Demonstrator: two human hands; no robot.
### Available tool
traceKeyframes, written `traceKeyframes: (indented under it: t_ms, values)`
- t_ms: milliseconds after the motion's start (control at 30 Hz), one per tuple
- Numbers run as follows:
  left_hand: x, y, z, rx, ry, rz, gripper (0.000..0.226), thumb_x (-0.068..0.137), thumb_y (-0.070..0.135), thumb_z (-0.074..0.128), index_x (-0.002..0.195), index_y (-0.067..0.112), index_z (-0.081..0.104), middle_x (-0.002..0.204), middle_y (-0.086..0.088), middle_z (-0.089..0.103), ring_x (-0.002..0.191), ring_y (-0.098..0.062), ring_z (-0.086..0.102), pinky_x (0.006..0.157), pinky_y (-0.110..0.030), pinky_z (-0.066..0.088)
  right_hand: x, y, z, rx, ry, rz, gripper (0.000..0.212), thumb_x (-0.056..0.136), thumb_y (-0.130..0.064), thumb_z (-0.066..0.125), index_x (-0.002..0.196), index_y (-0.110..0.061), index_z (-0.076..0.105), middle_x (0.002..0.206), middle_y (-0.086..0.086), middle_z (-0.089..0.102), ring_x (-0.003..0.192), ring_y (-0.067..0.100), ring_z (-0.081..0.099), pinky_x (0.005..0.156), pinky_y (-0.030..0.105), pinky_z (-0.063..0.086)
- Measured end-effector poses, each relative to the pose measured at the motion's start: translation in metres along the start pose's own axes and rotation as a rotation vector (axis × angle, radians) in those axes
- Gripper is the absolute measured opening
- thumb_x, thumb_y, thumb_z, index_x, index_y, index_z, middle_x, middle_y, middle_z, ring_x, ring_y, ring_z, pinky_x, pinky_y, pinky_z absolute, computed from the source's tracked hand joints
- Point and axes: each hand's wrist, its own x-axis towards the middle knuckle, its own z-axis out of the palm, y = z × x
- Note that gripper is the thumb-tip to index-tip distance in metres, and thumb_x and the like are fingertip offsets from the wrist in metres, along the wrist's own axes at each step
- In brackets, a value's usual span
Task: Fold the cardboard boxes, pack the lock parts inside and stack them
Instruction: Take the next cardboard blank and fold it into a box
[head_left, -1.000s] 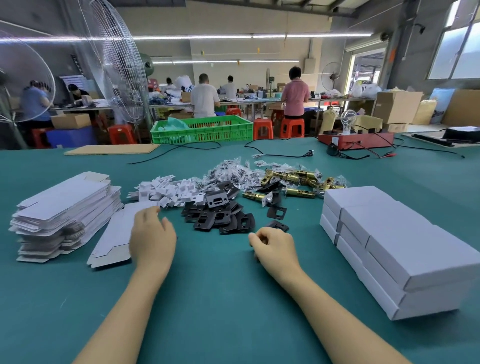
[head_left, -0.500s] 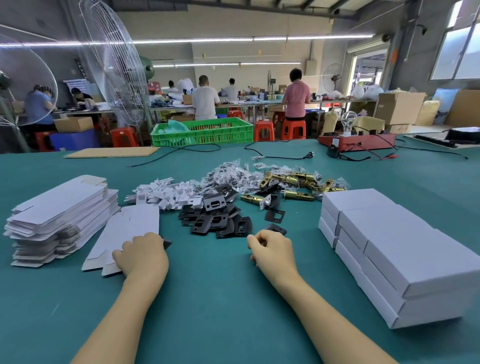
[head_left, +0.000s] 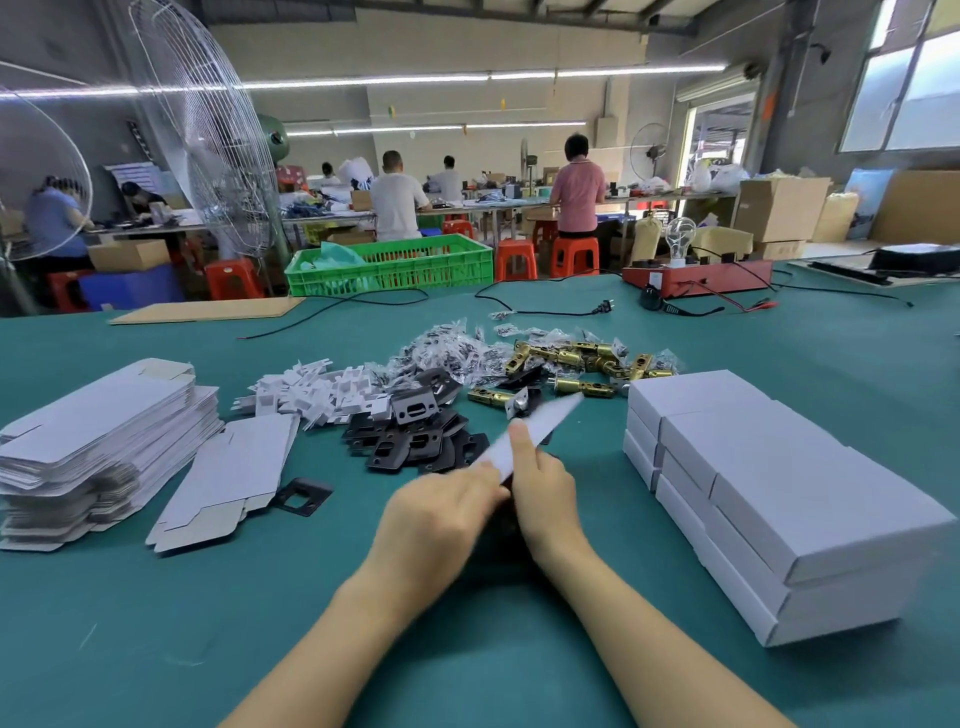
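Both hands hold one flat white box blank (head_left: 540, 423) edge-on above the table's middle. My left hand (head_left: 441, 512) grips its near end; my right hand (head_left: 543, 486) pinches it, forefinger along the card. A stack of flat blanks (head_left: 98, 441) lies at the left, with loose blanks (head_left: 228, 478) beside it and a black plate (head_left: 304, 496) next to them. Behind the hands lie black strike plates (head_left: 415, 434), white inserts (head_left: 322, 392), bagged screws (head_left: 447, 351) and brass latches (head_left: 582, 361). Folded white boxes (head_left: 769, 488) are stacked at the right.
A green crate (head_left: 389, 265), a cardboard sheet (head_left: 208, 310), black cables (head_left: 545, 310) and a red tester with a bulb (head_left: 696, 273) stand at the green table's far side. A wire fan (head_left: 208, 150) and several seated workers are beyond it.
My left hand left the loose blanks and came to the middle with one blank. My right hand rose from the table and took hold of it. A black plate now lies uncovered by the blanks.
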Motion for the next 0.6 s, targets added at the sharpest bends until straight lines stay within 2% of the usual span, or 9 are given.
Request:
traceKeyframes:
  t_ms: [67, 133, 200, 233, 300, 367, 433, 500, 600]
  values:
    - [-0.002, 0.006, 0.005, -0.083, -0.073, 0.034, 0.035, 0.097, 0.024, 0.049, 0.087, 0.002, 0.075, 0.083, -0.008, 0.073, 0.067, -0.024, 0.069, 0.053, -0.031, 0.053, 0.004, 0.002, -0.002, 0.085, 0.034, 0.066, 0.041, 0.097, -0.031, 0.047, 0.06, -0.014, 0.047, 0.059, -0.003, 0.048, 0.06, 0.019, 0.044, 0.054, 0.029, 0.034]
    - [-0.006, 0.006, 0.006, -0.174, -0.147, -0.036, 0.037, 0.091, 0.031, 0.054, 0.094, 0.001, 0.075, 0.102, -0.012, 0.074, 0.088, -0.026, 0.073, 0.071, -0.034, 0.059, 0.007, 0.003, -0.005, 0.186, 0.013, 0.098, 0.03, 0.095, -0.021, 0.049, 0.07, -0.006, 0.055, 0.068, 0.01, 0.058, 0.067, 0.027, 0.052, 0.063, 0.035, 0.044]
    - [-0.011, 0.003, 0.007, -0.249, -0.237, -0.198, 0.042, 0.088, 0.035, 0.063, 0.11, 0.0, 0.071, 0.123, -0.017, 0.066, 0.113, -0.034, 0.065, 0.092, -0.047, 0.054, 0.01, 0.002, -0.007, 0.306, -0.031, 0.099, 0.023, 0.097, -0.018, 0.051, 0.082, -0.008, 0.065, 0.088, 0.01, 0.071, 0.079, 0.024, 0.064, 0.076, 0.036, 0.053]
    - [-0.011, 0.002, 0.006, -0.268, -0.286, -0.305, 0.049, 0.086, 0.034, 0.07, 0.122, 0.0, 0.065, 0.133, -0.019, 0.059, 0.125, -0.037, 0.056, 0.101, -0.051, 0.047, 0.011, 0.003, -0.008, 0.352, -0.049, 0.092, 0.021, 0.098, -0.018, 0.051, 0.083, -0.013, 0.066, 0.089, 0.002, 0.073, 0.077, 0.016, 0.066, 0.073, 0.031, 0.054]
    - [-0.009, -0.002, 0.005, -0.364, -0.343, -0.574, 0.071, 0.082, 0.03, 0.078, 0.141, 0.005, 0.047, 0.148, -0.012, 0.044, 0.139, -0.029, 0.038, 0.113, -0.043, 0.033, 0.012, 0.003, -0.009, 0.377, -0.066, 0.088, 0.019, 0.098, -0.019, 0.053, 0.083, -0.018, 0.066, 0.081, -0.01, 0.072, 0.07, 0.006, 0.066, 0.062, 0.02, 0.052]
    - [-0.007, -0.005, 0.0, -0.563, -0.313, -0.835, 0.074, 0.081, 0.027, 0.078, 0.144, 0.022, 0.041, 0.14, 0.013, 0.046, 0.133, -0.008, 0.039, 0.106, -0.021, 0.031, 0.014, 0.005, -0.009, 0.375, -0.09, 0.086, 0.016, 0.097, -0.021, 0.055, 0.086, -0.018, 0.066, 0.082, -0.011, 0.071, 0.072, 0.005, 0.066, 0.062, 0.019, 0.051]
    - [-0.006, -0.009, -0.003, -0.776, -0.291, -0.983, 0.051, 0.081, 0.021, 0.078, 0.121, 0.04, 0.053, 0.113, 0.031, 0.063, 0.109, 0.005, 0.056, 0.084, -0.005, 0.039, 0.013, 0.006, -0.009, 0.371, -0.108, 0.069, 0.014, 0.096, -0.023, 0.057, 0.088, -0.019, 0.067, 0.085, -0.01, 0.072, 0.075, 0.006, 0.067, 0.062, 0.018, 0.051]
    - [-0.007, -0.011, -0.003, -0.881, -0.276, -1.015, 0.038, 0.084, 0.016, 0.075, 0.107, 0.041, 0.059, 0.099, 0.028, 0.068, 0.093, 0.006, 0.063, 0.072, -0.005, 0.044, 0.013, 0.006, -0.01, 0.392, -0.103, 0.057, 0.013, 0.096, -0.023, 0.057, 0.089, -0.019, 0.067, 0.086, -0.011, 0.072, 0.074, 0.005, 0.068, 0.061, 0.017, 0.051]
    - [-0.005, -0.011, -0.004, -0.977, -0.252, -1.067, 0.028, 0.088, 0.013, 0.072, 0.11, 0.027, 0.063, 0.105, 0.011, 0.072, 0.097, -0.008, 0.067, 0.081, -0.02, 0.053, 0.011, 0.006, -0.01, 0.398, -0.08, 0.042, 0.012, 0.096, -0.024, 0.057, 0.093, -0.017, 0.067, 0.088, -0.01, 0.073, 0.073, 0.001, 0.068, 0.059, 0.017, 0.051]
